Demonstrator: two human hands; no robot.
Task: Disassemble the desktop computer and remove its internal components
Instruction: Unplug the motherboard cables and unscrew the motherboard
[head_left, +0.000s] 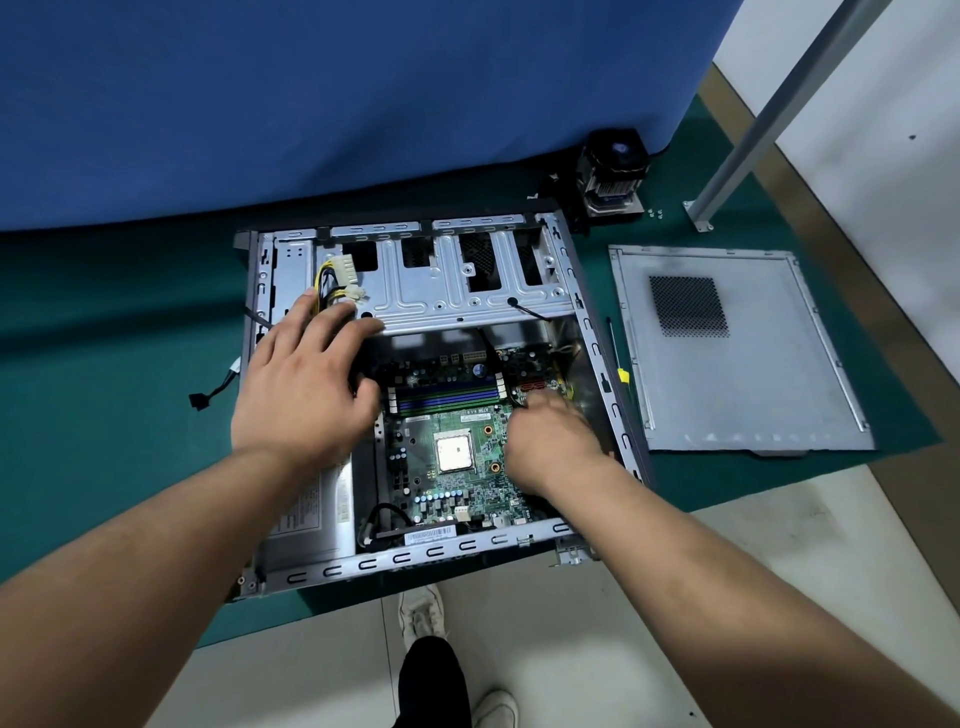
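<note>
Motherboard (457, 457) is the landmark: it lies flat in the floor of the opened computer case (597, 332), its long axis running from the person's near edge away toward the drive cage (441, 291). The left hand (306, 384) lies spread at the board's far-left corner, fingers straight and reaching onto the cage's edge, beside the yellow-and-black power cables (332, 288); it seems to steady rather than grasp. The right hand (550, 441) sits over the board's right edge, fingers curled down toward the connectors there, but whether they pinch a plug cannot be told, since they are blurred and hidden by the knuckles. That hand looks nearer to whatever comes free next, likely a cable at the far-right corner. The bare CPU (455, 453) shows mid-board between the two hands, memory slots (444, 397) just beyond it. Left of the board lies the power supply (311, 514). Right of the case rest a screwdriver (618, 358) and the side panel (737, 353); the heatsink fan (615, 174) stands beyond.
</note>
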